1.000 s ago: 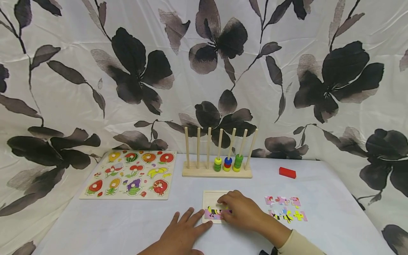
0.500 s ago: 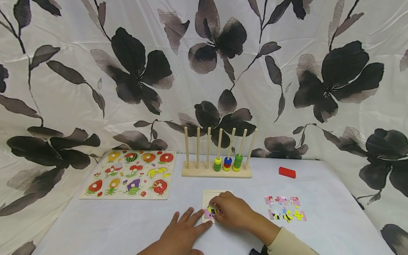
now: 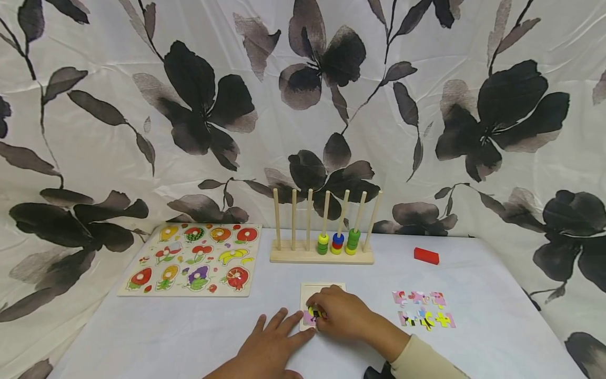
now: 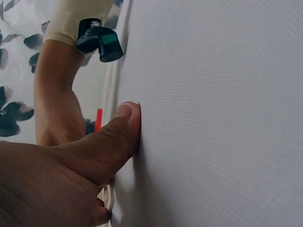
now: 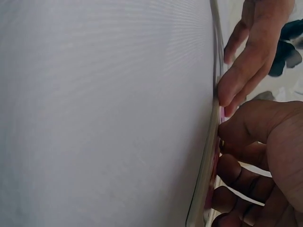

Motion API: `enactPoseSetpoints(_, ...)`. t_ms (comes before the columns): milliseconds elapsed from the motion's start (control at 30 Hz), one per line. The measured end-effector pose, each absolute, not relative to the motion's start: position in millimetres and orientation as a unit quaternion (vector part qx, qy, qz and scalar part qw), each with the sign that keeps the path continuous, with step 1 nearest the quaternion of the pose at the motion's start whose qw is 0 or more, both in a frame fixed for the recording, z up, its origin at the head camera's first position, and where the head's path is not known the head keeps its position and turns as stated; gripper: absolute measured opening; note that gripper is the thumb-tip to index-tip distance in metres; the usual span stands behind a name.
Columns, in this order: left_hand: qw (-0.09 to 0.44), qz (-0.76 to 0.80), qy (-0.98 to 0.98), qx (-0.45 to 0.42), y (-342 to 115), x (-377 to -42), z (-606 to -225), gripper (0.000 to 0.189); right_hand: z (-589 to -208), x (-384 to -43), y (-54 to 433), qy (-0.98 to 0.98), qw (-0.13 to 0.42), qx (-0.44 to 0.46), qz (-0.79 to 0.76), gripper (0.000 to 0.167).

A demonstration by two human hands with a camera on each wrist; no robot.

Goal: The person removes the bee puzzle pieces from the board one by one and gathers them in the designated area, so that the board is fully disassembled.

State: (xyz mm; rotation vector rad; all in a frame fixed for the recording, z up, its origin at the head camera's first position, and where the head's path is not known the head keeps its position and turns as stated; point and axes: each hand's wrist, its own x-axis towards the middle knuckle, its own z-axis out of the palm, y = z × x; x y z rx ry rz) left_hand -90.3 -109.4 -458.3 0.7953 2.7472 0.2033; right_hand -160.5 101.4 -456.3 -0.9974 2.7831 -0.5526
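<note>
A small wooden puzzle tray (image 3: 309,290) lies on the table in front of me, with pink, yellow and black puzzle pieces (image 3: 310,318) in its lower left part. My right hand (image 3: 344,317) reaches over the tray from the right, thumb and fingertips curled at a puzzle piece whose far side they cover. In the right wrist view, a bit of yellow shows between that thumb and finger. My left hand (image 3: 271,343) rests with spread fingers on the table; its fingertips touch the tray's left and near edges.
Loose puzzle pieces (image 3: 425,319) lie in two rows at right. Behind stand a peg rack (image 3: 293,256) with coloured rings, a fruit puzzle board (image 3: 184,292) at left and a red block (image 3: 426,256). A floral cloth (image 3: 265,131) hangs behind the table.
My right hand has moved left across the tray, and the pink and yellow strip shows less beside its fingers. The left hand has stayed in place.
</note>
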Motion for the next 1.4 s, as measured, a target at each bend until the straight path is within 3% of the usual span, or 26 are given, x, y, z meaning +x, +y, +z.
enactPoseSetpoints(333, 0.14, 0.074, 0.948, 0.275, -109.2, -90.7, -457.8, 0.078, -456.8, -160.9, 100.3, 0.925, 0.076, -0.324, -0.182, 0.029)
enactPoseSetpoints(900, 0.123, 0.071, 0.949, 0.283, -110.3, -88.8, -458.9, 0.079, -455.1, -156.5, 101.2, 0.922, 0.044, -0.342, -0.178, 0.034)
enactPoseSetpoints(1400, 0.14, 0.073, 0.948, 0.277, -109.2, -90.9, -457.5, 0.08, -451.8, -160.9, 102.6, 0.917, 0.074, -0.346, -0.182, 0.038)
